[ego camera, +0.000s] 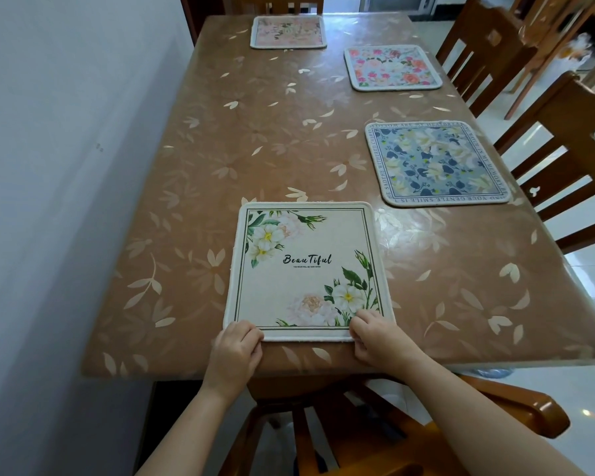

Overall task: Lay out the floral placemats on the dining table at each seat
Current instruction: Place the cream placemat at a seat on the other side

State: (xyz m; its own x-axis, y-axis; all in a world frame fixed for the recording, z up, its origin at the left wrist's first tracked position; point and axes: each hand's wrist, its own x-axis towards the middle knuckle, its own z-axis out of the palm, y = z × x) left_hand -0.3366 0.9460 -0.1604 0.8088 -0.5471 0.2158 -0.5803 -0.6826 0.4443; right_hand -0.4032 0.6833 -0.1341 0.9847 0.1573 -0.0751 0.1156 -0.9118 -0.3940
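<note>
A cream placemat (306, 269) printed with white flowers and the word "Beautiful" lies flat near the table's front edge. My left hand (236, 352) pinches its near left corner and my right hand (378, 338) pinches its near right corner. A blue floral placemat (435, 163) lies at the right side. Farther along that side is a pink and red floral placemat (392, 67). A pale pink placemat (288, 31) lies at the far end. All rest on the brown leaf-patterned dining table (255, 139).
A white wall (66, 166) runs along the table's left side. Wooden chairs stand at the right (571, 159), far right (485, 53), far end (275, 3), and directly below me (392, 424). White tiled floor (591, 269) lies to the right.
</note>
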